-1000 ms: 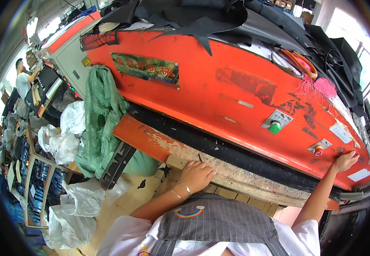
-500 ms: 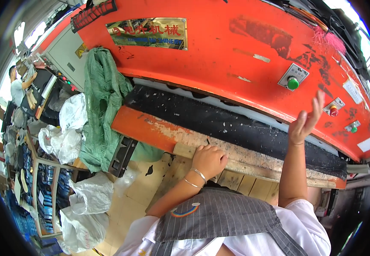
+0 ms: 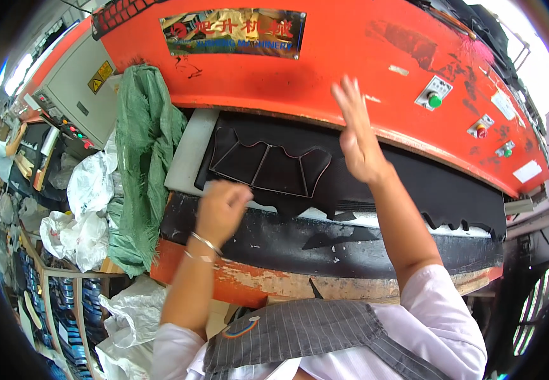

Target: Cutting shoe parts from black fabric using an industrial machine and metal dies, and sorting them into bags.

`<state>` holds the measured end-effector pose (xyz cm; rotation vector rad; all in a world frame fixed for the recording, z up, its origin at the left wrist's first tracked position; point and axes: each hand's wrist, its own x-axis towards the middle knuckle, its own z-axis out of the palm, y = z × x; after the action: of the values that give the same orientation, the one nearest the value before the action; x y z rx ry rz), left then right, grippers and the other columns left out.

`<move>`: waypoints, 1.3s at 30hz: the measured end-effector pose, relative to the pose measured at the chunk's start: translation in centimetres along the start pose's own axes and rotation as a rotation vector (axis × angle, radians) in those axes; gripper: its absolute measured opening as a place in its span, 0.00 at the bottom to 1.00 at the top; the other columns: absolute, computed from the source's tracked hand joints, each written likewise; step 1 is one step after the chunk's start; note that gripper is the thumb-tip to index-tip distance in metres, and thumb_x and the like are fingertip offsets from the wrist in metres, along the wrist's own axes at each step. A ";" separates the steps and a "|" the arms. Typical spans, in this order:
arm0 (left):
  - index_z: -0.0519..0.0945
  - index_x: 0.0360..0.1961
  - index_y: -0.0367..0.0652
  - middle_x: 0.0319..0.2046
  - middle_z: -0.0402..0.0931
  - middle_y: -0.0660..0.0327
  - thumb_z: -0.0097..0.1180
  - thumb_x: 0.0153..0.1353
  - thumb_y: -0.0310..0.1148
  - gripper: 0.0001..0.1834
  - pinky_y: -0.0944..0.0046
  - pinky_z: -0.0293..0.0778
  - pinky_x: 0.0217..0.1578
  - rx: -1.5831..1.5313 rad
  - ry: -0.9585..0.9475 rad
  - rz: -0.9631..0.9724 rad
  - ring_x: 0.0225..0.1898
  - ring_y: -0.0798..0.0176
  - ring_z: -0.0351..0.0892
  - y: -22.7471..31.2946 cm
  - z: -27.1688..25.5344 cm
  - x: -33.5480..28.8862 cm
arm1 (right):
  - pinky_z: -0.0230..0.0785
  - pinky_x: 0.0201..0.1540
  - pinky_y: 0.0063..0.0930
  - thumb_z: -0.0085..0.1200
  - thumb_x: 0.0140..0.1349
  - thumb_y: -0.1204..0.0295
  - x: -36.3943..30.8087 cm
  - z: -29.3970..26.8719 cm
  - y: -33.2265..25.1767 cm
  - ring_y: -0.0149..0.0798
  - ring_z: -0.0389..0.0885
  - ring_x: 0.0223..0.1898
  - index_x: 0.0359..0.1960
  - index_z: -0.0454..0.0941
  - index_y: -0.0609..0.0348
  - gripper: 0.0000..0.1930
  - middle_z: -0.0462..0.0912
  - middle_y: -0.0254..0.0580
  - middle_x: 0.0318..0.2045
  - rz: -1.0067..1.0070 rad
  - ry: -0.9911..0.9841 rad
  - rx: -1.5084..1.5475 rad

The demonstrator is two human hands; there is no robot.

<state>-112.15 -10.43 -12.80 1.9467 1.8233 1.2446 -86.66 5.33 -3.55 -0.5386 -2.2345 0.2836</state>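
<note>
My left hand (image 3: 222, 208), slightly blurred, is curled closed over the near edge of the machine bed, and I see nothing in it. Just beyond it, a thin metal cutting die (image 3: 258, 168) with a scalloped outline and two inner bars lies on black sheet material (image 3: 407, 183). The sheet covers a white board (image 3: 190, 155) under the red press head (image 3: 325, 76). My right hand (image 3: 358, 136) is raised over the sheet, fingers stretched out, holding nothing, close to the press front in the picture. Whether it touches the press I cannot tell.
Black scraps (image 3: 341, 237) lie on the dark ledge before the board. Green and red buttons (image 3: 434, 101) sit on the press at right. A green woven sack (image 3: 147, 152) hangs left, beside white plastic bags (image 3: 90, 183) and shelves (image 3: 59, 273). Another person (image 3: 0, 155) stands far left.
The white board with the black sheet and cutting die has come into view under the press head. My left hand has left the wooden front edge and moved up-left; my right hand has swung left.
</note>
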 end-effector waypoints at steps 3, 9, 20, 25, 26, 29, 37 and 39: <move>0.84 0.32 0.42 0.36 0.80 0.58 0.69 0.46 0.35 0.12 0.55 0.69 0.48 0.201 0.031 0.222 0.45 0.50 0.73 -7.1 -3.7 3.3 | 0.23 0.70 0.57 0.27 0.67 0.40 6.7 1.9 -2.9 0.60 0.34 0.74 0.71 0.52 0.54 0.39 0.41 0.58 0.72 -0.108 0.131 0.006; 0.83 0.29 0.46 0.32 0.78 0.61 0.71 0.43 0.39 0.13 0.51 0.64 0.54 0.116 -0.151 0.190 0.50 0.48 0.67 -10.1 -2.3 2.8 | 0.27 0.70 0.60 0.28 0.66 0.37 -1.9 9.9 4.3 0.58 0.36 0.73 0.71 0.51 0.53 0.41 0.41 0.58 0.72 0.197 -0.345 -0.399; 0.81 0.23 0.49 0.28 0.76 0.65 0.68 0.46 0.42 0.11 0.48 0.57 0.54 0.134 -0.149 0.138 0.53 0.46 0.66 -11.1 -2.5 2.5 | 0.62 0.61 0.36 0.60 0.54 0.50 -3.3 11.3 -3.1 0.44 0.74 0.58 0.51 0.77 0.62 0.31 0.78 0.46 0.54 -0.039 -0.685 -0.137; 0.82 0.23 0.48 0.28 0.76 0.65 0.67 0.47 0.41 0.10 0.50 0.56 0.54 0.138 -0.134 0.208 0.52 0.48 0.66 -9.5 -3.7 5.2 | 0.60 0.62 0.38 0.60 0.55 0.52 -1.8 11.1 -1.8 0.44 0.76 0.55 0.51 0.78 0.59 0.28 0.79 0.42 0.53 0.106 -0.998 -0.173; 0.82 0.25 0.46 0.27 0.76 0.65 0.69 0.45 0.39 0.10 0.49 0.60 0.53 0.154 -0.103 0.231 0.52 0.49 0.66 -9.1 -3.7 5.2 | 0.58 0.63 0.39 0.60 0.56 0.53 -1.8 11.3 -1.0 0.45 0.76 0.54 0.51 0.79 0.58 0.26 0.80 0.41 0.51 0.075 -0.964 -0.115; 0.82 0.26 0.44 0.34 0.76 0.60 0.71 0.43 0.34 0.10 0.51 0.66 0.54 -0.109 0.076 0.209 0.51 0.51 0.68 -10.2 -2.7 5.7 | 0.61 0.60 0.37 0.61 0.56 0.55 3.3 9.3 -1.8 0.44 0.77 0.53 0.49 0.81 0.53 0.22 0.82 0.42 0.48 0.436 -1.259 0.141; 0.66 0.64 0.43 0.56 0.71 0.51 0.59 0.58 0.36 0.33 0.50 0.64 0.59 0.296 -0.010 0.165 0.61 0.46 0.66 -10.6 1.9 2.7 | 0.71 0.30 0.30 0.61 0.57 0.60 12.8 4.2 -3.4 0.33 0.81 0.25 0.34 0.83 0.61 0.15 0.85 0.38 0.27 0.722 -1.237 0.238; 0.72 0.58 0.44 0.54 0.73 0.51 0.59 0.58 0.36 0.26 0.52 0.65 0.58 0.288 -0.022 0.160 0.59 0.46 0.69 -9.6 1.1 2.9 | 0.71 0.33 0.33 0.58 0.58 0.61 13.0 3.0 -4.2 0.38 0.80 0.27 0.34 0.82 0.63 0.15 0.82 0.41 0.22 0.492 -1.138 -0.022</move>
<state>-118.77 -5.33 -18.47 2.2875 1.9602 1.0438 -97.78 7.63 4.62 -1.1379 -3.1361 1.0219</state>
